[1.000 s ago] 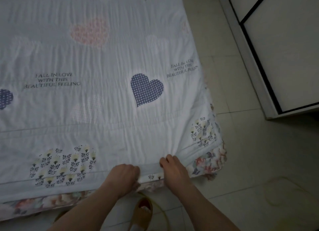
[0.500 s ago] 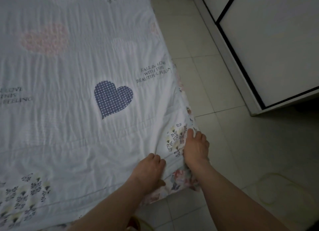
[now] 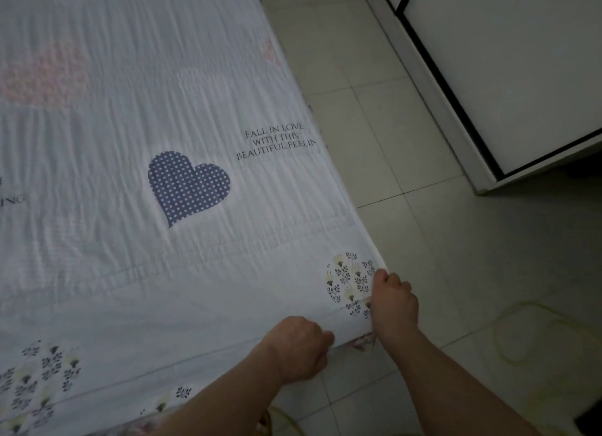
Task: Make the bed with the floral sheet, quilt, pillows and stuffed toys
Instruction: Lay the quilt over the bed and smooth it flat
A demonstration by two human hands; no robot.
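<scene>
While I grip, right hand (image 3: 395, 302): fingers clenched on quilt (image 3: 195, 272) corner.
left hand (image 3: 299, 347): fingers pinch its hem; pull evenly, cover floral sheet (image 3: 364, 343).

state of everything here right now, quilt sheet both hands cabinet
quilt: spread flat over the bed, lightly wrinkled
floral sheet: under the quilt, peeking out at the near corner
left hand: fingers curled, gripping the quilt's near edge
right hand: fingers curled, gripping the quilt's side edge at the corner
cabinet: doors look closed
</scene>
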